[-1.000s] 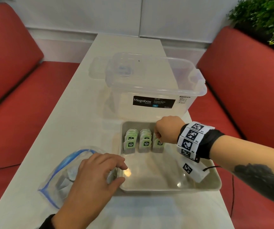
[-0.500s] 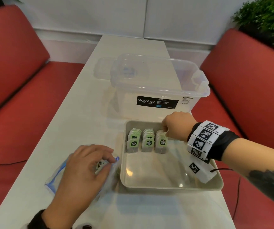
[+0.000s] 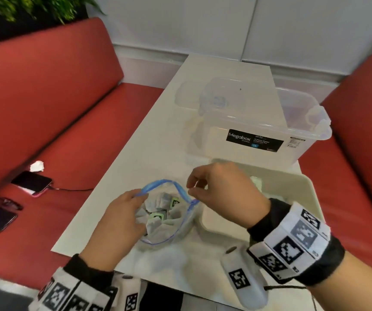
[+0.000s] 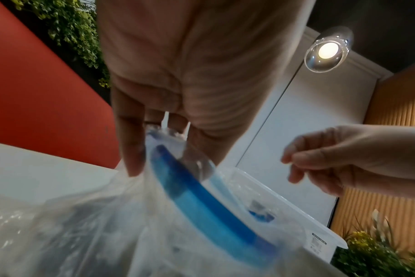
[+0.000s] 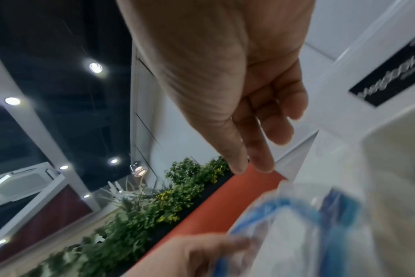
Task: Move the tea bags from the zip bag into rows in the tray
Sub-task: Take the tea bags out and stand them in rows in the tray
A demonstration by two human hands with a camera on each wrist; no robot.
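Head view: the zip bag (image 3: 169, 223) sits on the surface just beside the tray (image 3: 297, 198), tea bags (image 3: 158, 215) loose inside. Left wrist view: the left hand (image 4: 178, 84) pinches the bag's blue rim. Right wrist view: the right hand (image 5: 237, 93) hovers, grip relaxed, empty. Tea bags look light, soft, tearable; probably best pinched at the paper tag.

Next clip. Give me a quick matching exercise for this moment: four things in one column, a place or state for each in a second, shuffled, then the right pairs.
1. zip bag
2. left hand
3. right hand
4. storage box

a. hovers over the bag's mouth, holding nothing
b. grips the bag's blue rim
c. open, tea bags inside
d. stands beyond the tray

Pairs: 1-c, 2-b, 3-a, 4-d
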